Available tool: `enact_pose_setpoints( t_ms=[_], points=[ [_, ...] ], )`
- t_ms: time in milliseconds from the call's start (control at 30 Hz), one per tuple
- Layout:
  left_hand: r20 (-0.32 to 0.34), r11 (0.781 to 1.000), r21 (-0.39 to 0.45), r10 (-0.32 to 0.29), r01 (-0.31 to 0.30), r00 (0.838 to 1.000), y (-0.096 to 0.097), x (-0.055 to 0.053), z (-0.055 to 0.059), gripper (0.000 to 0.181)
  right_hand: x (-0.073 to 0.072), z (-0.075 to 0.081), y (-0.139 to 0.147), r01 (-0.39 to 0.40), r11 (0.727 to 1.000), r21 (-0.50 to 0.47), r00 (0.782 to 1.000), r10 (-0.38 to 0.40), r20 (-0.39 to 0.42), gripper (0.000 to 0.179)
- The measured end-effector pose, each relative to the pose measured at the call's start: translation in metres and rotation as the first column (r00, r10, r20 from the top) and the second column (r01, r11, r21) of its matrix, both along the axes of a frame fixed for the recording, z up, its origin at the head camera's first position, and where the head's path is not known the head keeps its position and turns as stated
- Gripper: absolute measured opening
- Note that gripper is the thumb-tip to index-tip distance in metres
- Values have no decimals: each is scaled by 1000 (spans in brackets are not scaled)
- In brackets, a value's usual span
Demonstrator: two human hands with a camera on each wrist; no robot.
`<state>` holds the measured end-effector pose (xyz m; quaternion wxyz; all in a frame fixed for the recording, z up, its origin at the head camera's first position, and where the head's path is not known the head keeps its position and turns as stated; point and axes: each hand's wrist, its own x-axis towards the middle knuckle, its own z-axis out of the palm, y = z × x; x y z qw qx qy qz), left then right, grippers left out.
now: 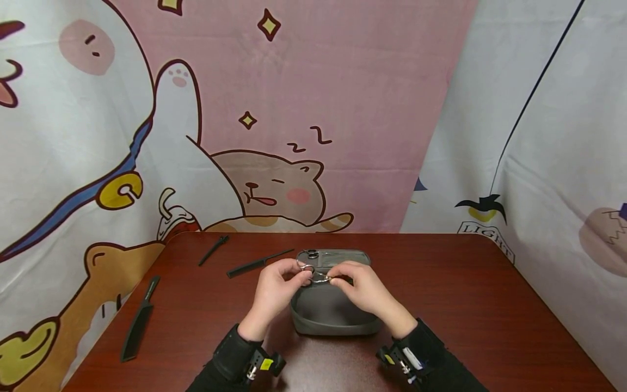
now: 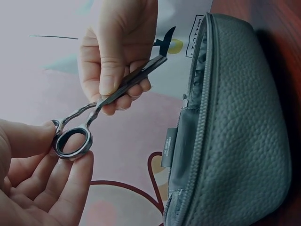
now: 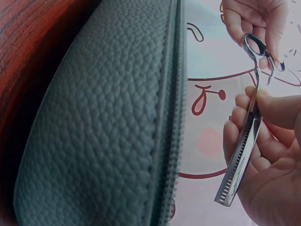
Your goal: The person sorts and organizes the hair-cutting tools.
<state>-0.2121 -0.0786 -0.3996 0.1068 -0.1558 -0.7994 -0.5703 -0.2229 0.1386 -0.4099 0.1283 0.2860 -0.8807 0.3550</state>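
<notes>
Both hands hold one pair of thinning scissors [image 2: 94, 113] above an open grey-green zip case [image 1: 338, 328]. My left hand [image 1: 275, 287] pinches the scissors by the finger rings. With thumb and fingers, my right hand [image 1: 363, 289] grips them around the pivot and blades. The toothed blade [image 3: 235, 165] shows in the right wrist view, lying along the right fingers with its tip pointing away from the rings. In the head view the blades are mostly hidden by the right hand. Pebbled leather-like walls and a zip edge [image 2: 203, 127] form the case.
Another small metal ringed tool [image 1: 312, 253] lies at the case's raised lid. A wide dark comb [image 1: 137, 329] rests at the table's left side. Behind the left hand lies a thin-tailed comb [image 1: 254, 265], with a small black clip-like piece [image 1: 213, 250] near the far edge.
</notes>
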Motion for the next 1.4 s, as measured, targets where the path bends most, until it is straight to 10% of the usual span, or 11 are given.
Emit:
enact_pose_setpoints(
  t_ms=[1400],
  points=[
    [190,941,337,-30,-37,981,-19,-19,-21,9,-21,-7,43,62,990,-125,992,-47,119,58]
  ],
)
